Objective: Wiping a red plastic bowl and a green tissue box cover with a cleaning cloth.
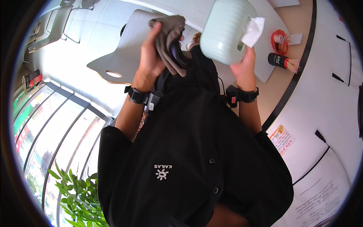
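My left hand point(150, 55) grips a crumpled grey-brown cloth point(170, 42), whose folds hang down past the fingers. On the right, a pale green ribbed tissue box point(224, 31) is held up by my right hand point(245, 63), which grasps its lower end near the opening. A white tissue point(253, 31) sticks out of the slot. Box and cloth are apart, side by side in front of me. Most of my right fingers are hidden behind the box.
A wooden chair point(122, 56) stands at the left, beside a pale table point(265, 61). On the right are a red dish point(279, 46) with small jars and a black holder point(276, 60) of wrapped sticks. A leafy plant point(76, 195) is by the windows at lower left.
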### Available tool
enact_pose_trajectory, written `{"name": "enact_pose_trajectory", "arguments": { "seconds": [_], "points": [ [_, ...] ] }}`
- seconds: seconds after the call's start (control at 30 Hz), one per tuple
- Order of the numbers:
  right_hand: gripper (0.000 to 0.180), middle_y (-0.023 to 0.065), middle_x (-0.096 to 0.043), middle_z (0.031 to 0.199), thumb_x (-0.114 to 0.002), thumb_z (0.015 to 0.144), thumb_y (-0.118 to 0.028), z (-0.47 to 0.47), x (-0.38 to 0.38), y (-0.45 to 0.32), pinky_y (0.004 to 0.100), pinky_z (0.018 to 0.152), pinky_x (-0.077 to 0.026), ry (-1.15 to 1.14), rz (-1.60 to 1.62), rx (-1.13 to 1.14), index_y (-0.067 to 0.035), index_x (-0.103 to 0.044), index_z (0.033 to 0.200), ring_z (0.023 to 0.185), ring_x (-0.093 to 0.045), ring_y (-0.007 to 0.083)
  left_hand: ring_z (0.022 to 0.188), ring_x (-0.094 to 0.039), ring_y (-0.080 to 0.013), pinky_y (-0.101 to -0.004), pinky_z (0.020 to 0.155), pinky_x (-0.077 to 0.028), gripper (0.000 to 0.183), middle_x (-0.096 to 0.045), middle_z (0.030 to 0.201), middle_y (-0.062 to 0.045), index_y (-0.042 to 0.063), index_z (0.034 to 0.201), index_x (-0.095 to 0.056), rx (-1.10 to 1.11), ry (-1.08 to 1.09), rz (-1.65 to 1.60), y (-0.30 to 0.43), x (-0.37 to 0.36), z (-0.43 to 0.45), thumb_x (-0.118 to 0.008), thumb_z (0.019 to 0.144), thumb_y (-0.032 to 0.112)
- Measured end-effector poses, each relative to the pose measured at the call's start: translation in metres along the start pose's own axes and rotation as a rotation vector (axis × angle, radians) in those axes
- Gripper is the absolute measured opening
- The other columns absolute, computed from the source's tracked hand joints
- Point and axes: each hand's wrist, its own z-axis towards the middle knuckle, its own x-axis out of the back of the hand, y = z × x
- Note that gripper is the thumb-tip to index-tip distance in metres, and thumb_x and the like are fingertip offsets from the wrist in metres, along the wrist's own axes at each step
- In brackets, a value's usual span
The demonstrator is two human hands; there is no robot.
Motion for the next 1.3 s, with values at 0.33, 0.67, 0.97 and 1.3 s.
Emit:
{"name": "enact_pose_trajectory", "arguments": {
  "seconds": [0.33,0.67,0.97,1.3],
  "points": [
    [0.047,0.0095,-0.063,0.139,-0.049,0.110,-0.032,-0.018,0.030,-0.012,0.0433,0.106,-0.055,0.070,-0.071,-0.051,-0.006,-0.049,0.150,0.126,-0.064,0.0259,0.134,-0.058,-0.0301,-0.0409,0.118,-0.043,0.058,-0.060,0.144,-0.020,-0.002,0.148,-0.050,0.029,0.177,-0.164,0.002,0.003,0.002,-0.042,0.111,0.042],
    [0.081,0.0145,-0.050,0.153,-0.070,0.091,-0.012,-0.022,-0.035,-0.011,0.0389,0.115,-0.043,-0.104,-0.388,0.105,-0.004,-0.031,0.162,0.140,-0.050,0.0262,0.129,-0.055,-0.0216,-0.0336,0.114,-0.039,0.068,-0.059,0.142,-0.016,-0.006,0.146,-0.052,-0.113,0.263,0.186,0.008,-0.036,-0.015,-0.041,0.108,0.050],
    [0.089,0.0167,-0.052,0.151,-0.078,0.087,-0.011,-0.008,-0.084,-0.013,0.0373,0.113,-0.044,-0.034,-0.581,0.479,0.003,-0.030,0.161,0.134,-0.054,0.0249,0.091,-0.054,-0.0105,-0.0296,0.081,-0.046,0.035,-0.059,0.097,-0.001,-0.003,0.134,-0.056,-0.281,0.004,0.822,-0.016,-0.052,-0.050,-0.057,0.103,0.012],
    [0.083,0.0164,-0.048,0.155,-0.075,0.092,-0.015,-0.022,-0.066,0.015,0.0388,0.118,-0.038,-0.167,-0.483,0.243,0.003,-0.032,0.161,0.141,-0.049,0.0251,0.143,-0.045,-0.0197,-0.0333,0.121,-0.029,0.047,-0.052,0.154,-0.012,-0.004,0.154,-0.045,-0.634,0.045,0.696,0.001,-0.057,-0.011,-0.043,0.114,0.020]
  ]
}}
